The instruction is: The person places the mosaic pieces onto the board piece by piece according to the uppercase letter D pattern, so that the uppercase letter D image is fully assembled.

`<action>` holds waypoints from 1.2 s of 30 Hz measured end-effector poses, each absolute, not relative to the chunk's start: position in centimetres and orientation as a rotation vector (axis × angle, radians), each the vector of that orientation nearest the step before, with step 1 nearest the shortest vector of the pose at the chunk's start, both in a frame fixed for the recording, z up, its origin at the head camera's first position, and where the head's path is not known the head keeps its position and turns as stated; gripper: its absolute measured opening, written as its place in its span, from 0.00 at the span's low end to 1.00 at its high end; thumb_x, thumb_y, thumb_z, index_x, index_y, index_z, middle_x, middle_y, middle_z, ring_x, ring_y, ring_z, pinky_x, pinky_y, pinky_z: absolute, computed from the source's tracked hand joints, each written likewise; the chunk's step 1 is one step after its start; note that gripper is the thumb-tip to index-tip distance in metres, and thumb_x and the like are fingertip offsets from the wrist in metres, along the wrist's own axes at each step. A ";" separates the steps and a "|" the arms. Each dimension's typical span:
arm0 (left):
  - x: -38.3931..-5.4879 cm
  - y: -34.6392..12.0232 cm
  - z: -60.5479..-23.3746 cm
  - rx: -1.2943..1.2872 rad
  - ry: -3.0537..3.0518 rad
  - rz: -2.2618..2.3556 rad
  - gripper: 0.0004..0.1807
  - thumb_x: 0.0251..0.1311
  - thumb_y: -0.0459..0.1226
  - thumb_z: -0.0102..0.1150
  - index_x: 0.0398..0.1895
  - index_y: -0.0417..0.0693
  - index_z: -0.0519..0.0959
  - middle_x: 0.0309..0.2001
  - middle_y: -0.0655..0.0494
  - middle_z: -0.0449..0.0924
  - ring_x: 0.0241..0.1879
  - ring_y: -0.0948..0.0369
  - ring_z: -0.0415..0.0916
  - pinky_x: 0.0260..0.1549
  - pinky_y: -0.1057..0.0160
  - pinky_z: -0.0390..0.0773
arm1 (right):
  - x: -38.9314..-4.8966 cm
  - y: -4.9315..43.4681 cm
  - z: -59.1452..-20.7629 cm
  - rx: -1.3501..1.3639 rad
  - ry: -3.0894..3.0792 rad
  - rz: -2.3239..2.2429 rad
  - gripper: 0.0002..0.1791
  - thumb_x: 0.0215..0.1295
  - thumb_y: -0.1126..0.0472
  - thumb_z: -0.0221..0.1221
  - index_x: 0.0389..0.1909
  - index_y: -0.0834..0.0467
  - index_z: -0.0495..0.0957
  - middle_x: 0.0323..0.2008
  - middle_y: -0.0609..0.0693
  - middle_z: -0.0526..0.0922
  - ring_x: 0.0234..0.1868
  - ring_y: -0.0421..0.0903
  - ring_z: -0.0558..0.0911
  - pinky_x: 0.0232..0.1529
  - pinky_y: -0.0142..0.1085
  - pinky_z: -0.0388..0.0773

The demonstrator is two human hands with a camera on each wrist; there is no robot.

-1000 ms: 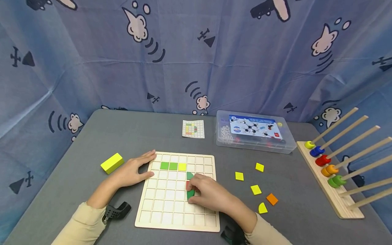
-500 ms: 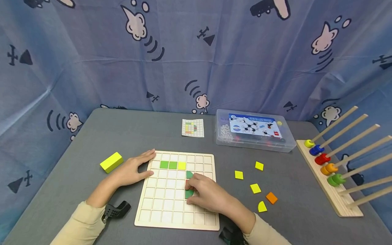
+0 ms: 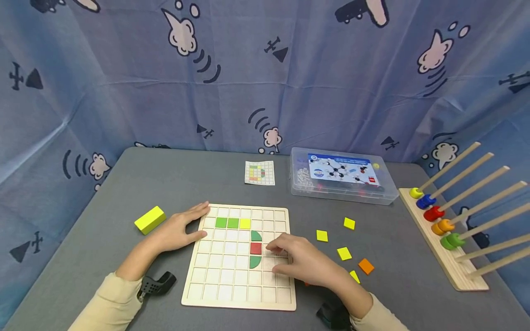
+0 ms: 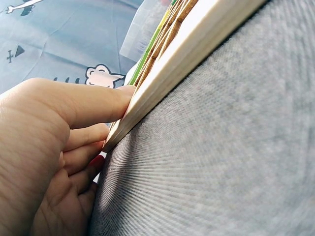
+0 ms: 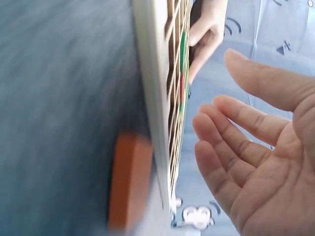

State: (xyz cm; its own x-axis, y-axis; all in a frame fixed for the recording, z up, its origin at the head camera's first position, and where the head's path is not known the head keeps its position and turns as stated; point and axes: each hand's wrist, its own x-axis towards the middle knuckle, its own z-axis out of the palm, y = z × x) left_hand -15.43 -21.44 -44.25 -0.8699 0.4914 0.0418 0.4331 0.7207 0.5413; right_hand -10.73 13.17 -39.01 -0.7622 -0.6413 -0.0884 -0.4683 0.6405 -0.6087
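A pale wooden grid board (image 3: 225, 278) lies on the grey table. Its upper part bears two green square tiles (image 3: 227, 223) and a yellow square tile (image 3: 245, 224) in a row. Below and to the right stand a green quarter-circle tile (image 3: 256, 236), a red square tile (image 3: 256, 248) and another green quarter-circle tile (image 3: 255, 262) in a column. My left hand (image 3: 178, 232) rests at the board's left edge, thumb and fingers spread along it. My right hand (image 3: 308, 262) hovers over the board's right side, its fingers apart and loosely bent, holding nothing in the right wrist view.
Right of the board lie yellow square tiles (image 3: 322, 235), a partly hidden yellow piece (image 3: 354, 276) and an orange tile (image 3: 366, 266). An orange block (image 5: 129, 182) shows beside the board. Further out are a pattern card (image 3: 259, 173), plastic case (image 3: 343, 177), peg rack (image 3: 451, 248) and yellow block (image 3: 150, 220).
My right hand has let go of the lower green quarter-circle tile and moved right, baring the red tile. The green tile now sits in its cell. My left hand stays put.
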 end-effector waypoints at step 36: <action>-15.3 -21.4 -44.1 0.768 2.804 0.869 0.36 0.62 0.46 0.58 0.70 0.43 0.61 0.72 0.46 0.57 0.70 0.46 0.55 0.62 0.43 0.64 | -8.0 26.7 -39.5 -0.603 2.681 -0.484 0.18 0.48 0.66 0.70 0.41 0.48 0.79 0.39 0.38 0.75 0.37 0.34 0.74 0.35 0.34 0.77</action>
State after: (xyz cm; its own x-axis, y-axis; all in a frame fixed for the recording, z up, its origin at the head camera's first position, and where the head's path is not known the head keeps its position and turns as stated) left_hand -15.33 -21.38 -44.07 -0.8665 0.4970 0.0455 0.4356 0.7086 0.5551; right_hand -8.04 26.66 -39.51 -0.8485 -0.4620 -0.2580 -0.3427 0.8513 -0.3973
